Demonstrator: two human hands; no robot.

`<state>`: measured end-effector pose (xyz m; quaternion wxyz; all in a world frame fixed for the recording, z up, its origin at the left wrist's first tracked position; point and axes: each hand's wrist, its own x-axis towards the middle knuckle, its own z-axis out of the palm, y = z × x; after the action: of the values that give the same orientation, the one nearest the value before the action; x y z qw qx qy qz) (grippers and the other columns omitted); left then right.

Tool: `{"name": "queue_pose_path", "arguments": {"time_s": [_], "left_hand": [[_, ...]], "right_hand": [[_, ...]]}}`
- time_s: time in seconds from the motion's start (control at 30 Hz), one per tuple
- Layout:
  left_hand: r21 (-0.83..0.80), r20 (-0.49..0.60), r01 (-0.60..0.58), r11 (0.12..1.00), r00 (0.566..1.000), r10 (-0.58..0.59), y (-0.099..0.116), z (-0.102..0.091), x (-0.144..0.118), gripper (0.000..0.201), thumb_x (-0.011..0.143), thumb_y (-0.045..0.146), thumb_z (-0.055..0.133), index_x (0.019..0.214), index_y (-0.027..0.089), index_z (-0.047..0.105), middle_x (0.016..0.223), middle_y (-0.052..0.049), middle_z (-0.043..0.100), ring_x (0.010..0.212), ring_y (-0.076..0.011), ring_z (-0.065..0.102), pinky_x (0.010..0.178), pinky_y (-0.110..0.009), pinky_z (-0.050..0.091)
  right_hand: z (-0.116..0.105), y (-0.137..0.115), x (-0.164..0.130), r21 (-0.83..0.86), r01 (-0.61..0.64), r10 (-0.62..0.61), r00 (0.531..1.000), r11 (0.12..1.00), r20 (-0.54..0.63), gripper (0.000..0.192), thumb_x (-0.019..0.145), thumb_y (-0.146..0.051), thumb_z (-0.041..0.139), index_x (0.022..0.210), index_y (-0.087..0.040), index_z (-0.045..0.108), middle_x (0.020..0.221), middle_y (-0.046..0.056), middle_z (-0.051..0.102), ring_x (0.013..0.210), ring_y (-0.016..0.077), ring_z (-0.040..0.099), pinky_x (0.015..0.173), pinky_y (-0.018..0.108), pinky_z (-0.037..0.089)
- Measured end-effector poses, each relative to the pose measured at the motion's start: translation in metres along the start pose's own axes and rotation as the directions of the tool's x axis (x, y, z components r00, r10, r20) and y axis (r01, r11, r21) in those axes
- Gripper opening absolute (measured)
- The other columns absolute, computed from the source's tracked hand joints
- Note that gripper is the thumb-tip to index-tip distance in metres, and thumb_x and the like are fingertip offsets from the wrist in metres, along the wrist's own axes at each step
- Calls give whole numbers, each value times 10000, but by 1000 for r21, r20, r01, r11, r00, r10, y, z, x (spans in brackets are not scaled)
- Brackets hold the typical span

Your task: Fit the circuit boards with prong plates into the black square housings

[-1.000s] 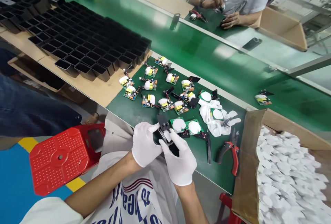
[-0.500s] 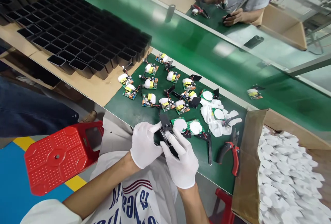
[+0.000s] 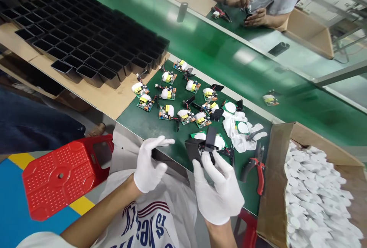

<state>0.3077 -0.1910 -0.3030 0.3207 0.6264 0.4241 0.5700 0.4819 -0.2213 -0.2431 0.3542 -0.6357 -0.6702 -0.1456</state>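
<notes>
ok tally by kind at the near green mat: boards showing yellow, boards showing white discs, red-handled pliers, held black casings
Boards showing yellow: 11
Boards showing white discs: 4
Red-handled pliers: 1
Black casing in right hand: 1
Total: 17

Blue floor point(image 3: 11, 196), yellow stripe point(image 3: 82, 205). Red stool point(image 3: 59, 177) near green-topped workbench point(image 3: 133, 122). Green belt point(image 3: 218, 55) behind, light patches point(image 3: 244, 56) on surface. Metal bar point(image 3: 344, 70), upper right.

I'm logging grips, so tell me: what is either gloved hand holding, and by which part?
The right hand holds a black rectangular housing near its open end; the exact contact is hidden. The left hand holds nothing.
</notes>
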Motion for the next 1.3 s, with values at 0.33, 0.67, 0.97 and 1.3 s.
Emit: {"name": "queue_pose_path", "arguments": {"time_s": [0.33, 0.67, 0.97, 1.3], "left_hand": [[-42, -94, 94, 995, 991, -98, -4, -4, -5, 463, 1167, 540, 411, 1500, 262, 570, 1255, -98, 814, 1150, -263, 733, 1085, -509, 538], [80, -50, 65, 995, 997, -61, -5, -8, -5, 400, 1172, 519, 422, 1429, 276, 611, 1183, -64, 847, 1171, -254, 682, 1119, -501, 502], [146, -52, 32, 989, 998, -24, -7, -8, -4, 385, 1177, 496, 411, 1419, 276, 615, 1163, -52, 860, 1145, -252, 682, 1099, -480, 504], [120, -46, 67, 990, 997, -62, -4, -10, -4, 374, 1174, 483, 415, 1409, 278, 623, 1154, -59, 856, 1134, -266, 674, 1088, -503, 510]], "right_hand": [[31, 5, -18, 155, -23, 3, 992, 988, 127, 277, 1049, -225, 724, 1316, -272, 780, 1216, 84, 848, 1051, 234, 851, 920, 336, 720], [30, 7, -5, 199, 2, -42, 980, 980, 196, 328, 1050, -219, 725, 1376, -253, 728, 1254, 98, 831, 1103, 240, 835, 977, 360, 704], [31, 8, -10, 217, 29, -56, 991, 976, 119, 549, 1015, -181, 798, 1530, -282, 639, 1308, 95, 831, 1123, 233, 840, 1012, 346, 702], [11, -4, 0, 392, -420, 350, 906, 819, 239, 187, 1063, -216, 673, 1155, -165, 829, 1064, 80, 875, 841, 160, 832, 789, 238, 704]]}}
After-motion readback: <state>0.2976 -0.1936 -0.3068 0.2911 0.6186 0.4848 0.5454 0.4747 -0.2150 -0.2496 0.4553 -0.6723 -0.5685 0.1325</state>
